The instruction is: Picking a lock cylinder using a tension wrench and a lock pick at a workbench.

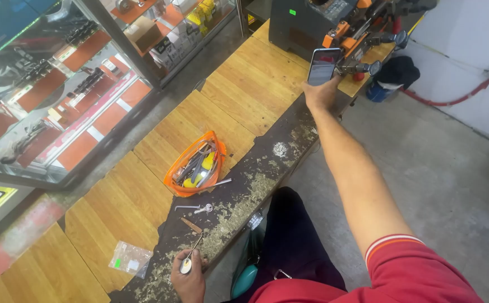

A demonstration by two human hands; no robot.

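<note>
- Right hand [320, 92] — arm fully extended, grip clamped around the lower end of a dark smartphone [323, 65], held upright just in front of the orange-and-grey machine [334, 25] at the far end of the surface [244, 95].
- Left hand [188, 278] — grip closed on a small metal tool with a thin shaft [191, 255], resting at the near edge of the surface, on the dark strip littered with shavings [255, 185].
- Just beyond the left hand: a brown sliver [191, 225], a small silver key [202, 209], then an orange mesh pouch of hand tools [195, 165].
- Left of the hand: a clear plastic bag [130, 258] on the wooden slats.
- A glass display case [59, 84] stands beyond the surface.
</note>
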